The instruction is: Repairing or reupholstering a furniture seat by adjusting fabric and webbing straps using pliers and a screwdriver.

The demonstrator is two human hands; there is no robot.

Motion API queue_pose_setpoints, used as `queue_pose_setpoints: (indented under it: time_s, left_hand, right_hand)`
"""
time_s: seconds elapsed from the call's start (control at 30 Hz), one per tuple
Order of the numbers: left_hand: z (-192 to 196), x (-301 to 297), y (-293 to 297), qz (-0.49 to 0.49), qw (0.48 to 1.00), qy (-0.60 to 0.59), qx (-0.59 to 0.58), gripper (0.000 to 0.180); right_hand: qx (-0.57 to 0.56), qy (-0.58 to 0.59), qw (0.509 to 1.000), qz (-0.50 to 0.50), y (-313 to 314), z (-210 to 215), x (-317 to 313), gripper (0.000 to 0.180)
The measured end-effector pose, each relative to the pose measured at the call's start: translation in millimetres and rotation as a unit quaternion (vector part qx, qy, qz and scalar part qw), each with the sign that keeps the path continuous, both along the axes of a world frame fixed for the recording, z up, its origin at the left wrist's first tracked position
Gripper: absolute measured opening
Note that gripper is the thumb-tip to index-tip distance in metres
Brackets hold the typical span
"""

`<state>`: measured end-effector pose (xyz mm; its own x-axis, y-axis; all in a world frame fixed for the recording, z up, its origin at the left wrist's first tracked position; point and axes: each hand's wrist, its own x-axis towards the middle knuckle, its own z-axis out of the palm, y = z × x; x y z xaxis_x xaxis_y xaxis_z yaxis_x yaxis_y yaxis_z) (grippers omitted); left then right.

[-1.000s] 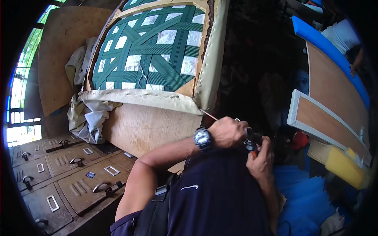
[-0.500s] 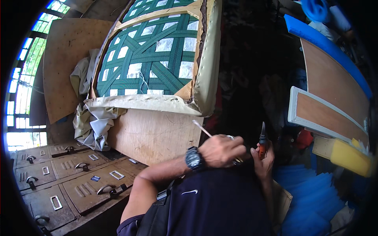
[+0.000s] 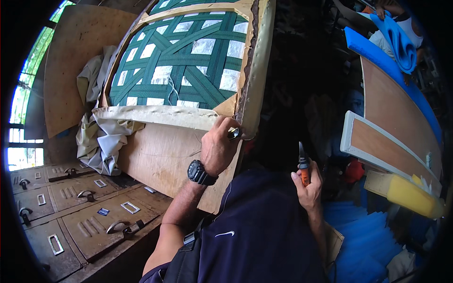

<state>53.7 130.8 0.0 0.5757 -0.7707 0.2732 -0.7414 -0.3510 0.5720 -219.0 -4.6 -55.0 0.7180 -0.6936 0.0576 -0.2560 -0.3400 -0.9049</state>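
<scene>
A padded furniture frame [image 3: 245, 70] with a cream cover and woven green webbing [image 3: 181, 61] stands before me, its underside exposed. At its near right corner, my left hand [image 3: 219, 144] is closed around a small shiny metal piece [image 3: 233, 134]. Its fingers meet the edge of the cream cover [image 3: 165, 116]; most of what it holds is hidden in the fist. Further right, my right hand [image 3: 309, 187] grips an orange-handled knife [image 3: 305, 175], its short curved blade pointing up and away from the frame.
Under the frame lies a plywood board [image 3: 160, 153], with crumpled cream fabric [image 3: 101, 144] at its left. Brown metal lockers [image 3: 106, 226] fill the lower left. Blue foam [image 3: 363, 233], yellow foam [image 3: 415, 194] and a white-edged panel [image 3: 389, 146] are on the right. Another person [image 3: 409, 30] is at upper right.
My left hand has moved up and left from beside my body to the frame's corner. The white-tipped stick no longer shows clearly. My right hand has shifted slightly left, still gripping the knife.
</scene>
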Motion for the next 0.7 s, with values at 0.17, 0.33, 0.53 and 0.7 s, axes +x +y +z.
queue_pose_setpoints:
  time_s: [0.17, 0.33, 0.53, 0.7]
  left_hand:
    - [-15.1, -4.9, 11.1, 0.018, 0.999, 0.019, 0.026, 0.029]
    - [-23.8, -9.6, 5.4, 0.017, 0.998, 0.022, -0.048, 0.038]
    - [-32.6, -20.5, 13.3, -0.023, 0.998, -0.023, 0.055, 0.051]
    - [-50.5, -12.1, 11.9, -0.024, 0.996, -0.014, -0.084, 0.050]
  right_hand:
    - [0.059, -0.019, 0.998, 0.018, -2.2, -0.2, 7.0, 0.047]
    - [0.003, 0.030, 1.000, 0.002, 0.4, -2.4, 13.5, 0.043]
    - [-0.060, 0.030, 0.998, 0.011, -11.1, 17.7, 39.6, 0.024]
    - [-0.244, 0.070, 0.959, 0.124, -40.9, 45.1, 76.1, 0.024]
